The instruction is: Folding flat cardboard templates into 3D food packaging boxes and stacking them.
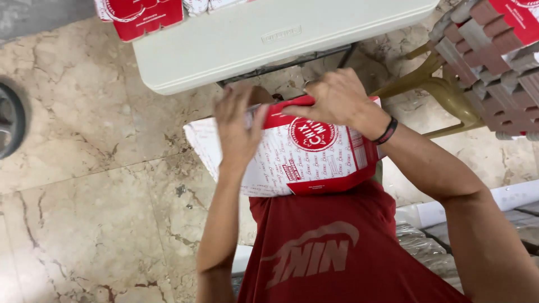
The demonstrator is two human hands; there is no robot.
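Head view: white folding surface (pixel 269 42) over marble floor (pixel 95 185). Left hand (pixel 238 126) flat, fingers spread against red-and-white carton (pixel 303 154) held at chest; right hand (pixel 337 98) fingers curled, pinching carton's top edge.

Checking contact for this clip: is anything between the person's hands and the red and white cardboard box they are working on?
Nothing visible. The left hand lies flat on the red and white box, and the right hand grips its far edge directly. The white table lies beyond the box.
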